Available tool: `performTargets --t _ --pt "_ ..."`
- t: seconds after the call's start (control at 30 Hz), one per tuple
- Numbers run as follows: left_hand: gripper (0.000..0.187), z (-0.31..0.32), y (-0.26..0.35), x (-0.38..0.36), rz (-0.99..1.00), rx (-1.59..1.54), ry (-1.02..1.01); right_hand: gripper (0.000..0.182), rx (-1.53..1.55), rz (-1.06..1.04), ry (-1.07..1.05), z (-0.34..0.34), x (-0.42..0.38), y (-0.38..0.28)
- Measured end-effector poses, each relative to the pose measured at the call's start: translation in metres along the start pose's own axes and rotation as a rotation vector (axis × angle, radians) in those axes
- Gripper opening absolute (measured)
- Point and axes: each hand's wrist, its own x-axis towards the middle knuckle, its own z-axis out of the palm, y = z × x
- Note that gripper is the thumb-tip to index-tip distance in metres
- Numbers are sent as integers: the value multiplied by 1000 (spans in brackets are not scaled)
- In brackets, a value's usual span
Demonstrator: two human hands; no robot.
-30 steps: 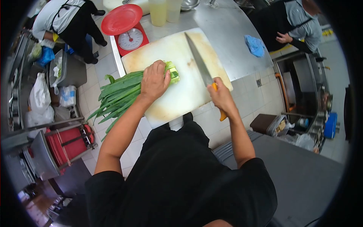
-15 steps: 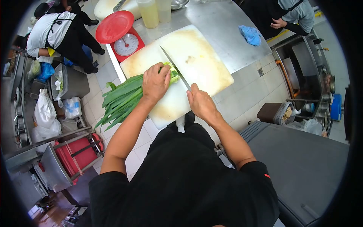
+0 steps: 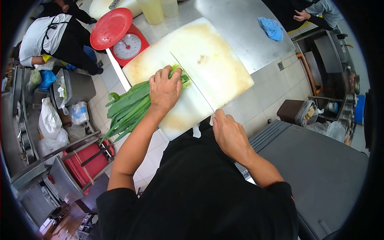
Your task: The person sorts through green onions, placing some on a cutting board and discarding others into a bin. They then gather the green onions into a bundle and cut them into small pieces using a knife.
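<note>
My left hand (image 3: pixel 165 89) is closed over a bunch of long green leafy stalks (image 3: pixel 134 105), near their pale cut ends. The bunch lies over the left part of a stained white cutting board (image 3: pixel 224 60), its leaves hanging past the board's edge. In my right hand (image 3: pixel 231 134) is the handle of a knife, fingers wrapped round it. The knife's thin blade (image 3: pixel 196 84) points up and left across the board, just right of the stalk ends. Its handle is hidden by my fingers.
A red scale (image 3: pixel 127 46) stands beyond the board's left corner, near containers of yellowish liquid (image 3: pixel 152 11). A blue cloth (image 3: pixel 271 29) lies on the metal table (image 3: pixel 240 36). One person (image 3: pixel 48 36) bends at the left; another person's hand (image 3: pixel 302 16) shows at upper right.
My right hand has drawn back toward my body and to the right with the knife, and more of the blade shows. My left hand stays on the stalks. The view has shifted slightly.
</note>
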Motion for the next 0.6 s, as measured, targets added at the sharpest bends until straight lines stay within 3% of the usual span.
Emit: performTargets --t 0.4,0.6 --pt "32 -2 -2 3 5 -38 -31 12 1 33 -109 -11 18 -16" --pt "34 -3 -4 4 5 -31 -54 16 -46 59 -60 20 57 -11"
